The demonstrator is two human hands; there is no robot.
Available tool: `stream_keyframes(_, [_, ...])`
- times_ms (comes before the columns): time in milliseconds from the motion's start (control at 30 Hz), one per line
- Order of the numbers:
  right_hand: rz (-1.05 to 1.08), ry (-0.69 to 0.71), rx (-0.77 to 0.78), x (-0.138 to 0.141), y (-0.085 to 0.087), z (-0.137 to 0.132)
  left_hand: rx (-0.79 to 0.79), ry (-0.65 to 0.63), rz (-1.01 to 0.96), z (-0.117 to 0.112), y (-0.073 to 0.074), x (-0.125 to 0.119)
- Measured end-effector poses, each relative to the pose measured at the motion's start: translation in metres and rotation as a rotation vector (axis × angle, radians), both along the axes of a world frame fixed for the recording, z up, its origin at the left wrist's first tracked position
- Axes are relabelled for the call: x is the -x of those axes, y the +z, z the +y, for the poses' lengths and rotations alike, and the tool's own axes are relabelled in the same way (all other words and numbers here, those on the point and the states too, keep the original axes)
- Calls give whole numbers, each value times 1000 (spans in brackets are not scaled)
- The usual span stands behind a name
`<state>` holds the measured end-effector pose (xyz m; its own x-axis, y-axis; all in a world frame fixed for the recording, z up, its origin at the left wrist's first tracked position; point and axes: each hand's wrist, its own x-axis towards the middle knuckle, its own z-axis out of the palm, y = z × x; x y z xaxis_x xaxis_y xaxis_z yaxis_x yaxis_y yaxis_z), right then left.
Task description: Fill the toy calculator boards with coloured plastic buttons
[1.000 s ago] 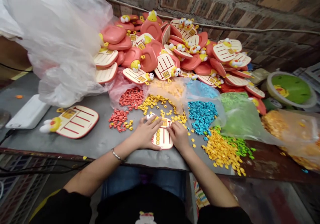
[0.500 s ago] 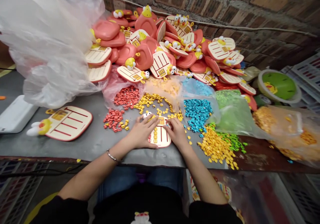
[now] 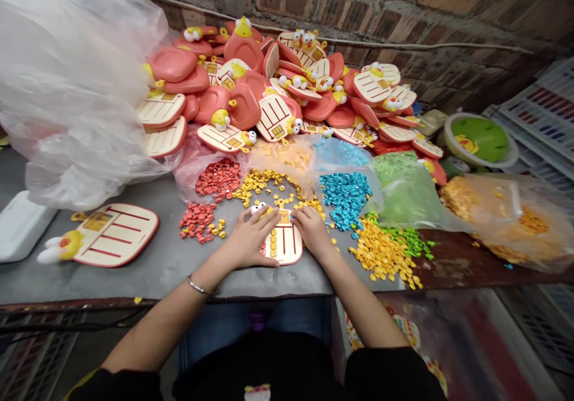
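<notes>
A cream toy board (image 3: 289, 247) with a red rim, dark red slots and a chick-like head lies flat in front of me. My left hand (image 3: 247, 238) holds its left side, fingers across the top and thumb along the lower edge. Red and yellow button-like pieces sit in the slots nearest that hand. My right hand (image 3: 311, 229) is at the board's upper right, fingertips pinched together on a small blue piece (image 3: 292, 216). Its exact shape is mostly hidden by the fingers.
Loose red pieces (image 3: 197, 220), blue pieces (image 3: 343, 201) and yellow pieces (image 3: 381, 251) lie around the board. A second toy board (image 3: 121, 236) is at left, beside a white box (image 3: 24, 225). Many boards (image 3: 246, 109) are piled behind, near a large plastic bag (image 3: 85, 90).
The view has shifted, so most things sit farther left. My right fingertips have moved slightly up along the board, and a bit of blue now shows at them. My left hand keeps its hold.
</notes>
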<state>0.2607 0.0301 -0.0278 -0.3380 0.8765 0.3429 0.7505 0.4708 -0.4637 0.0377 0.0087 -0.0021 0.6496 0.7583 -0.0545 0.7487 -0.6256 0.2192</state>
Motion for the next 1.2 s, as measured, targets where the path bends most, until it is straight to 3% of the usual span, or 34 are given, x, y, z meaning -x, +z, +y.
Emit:
stream_keyframes(400, [-112,51,56,-2,8,11,-12,-7,27,0,5,-2])
stream_keyframes(633, [261,-66,12,-8,10,21,-17,-31,12,0,5,-2])
stream_keyframes(867, [559,-94,223,-9,5,18,9,-23,17,0,8,-3])
stream_keyframes(1033, [590,-109,215,-12,5,20,1,-28,17,0,9,-2])
stream_keyframes(1200, [545,-121,64,-17,21,17,9,-27,14,1,10,-2])
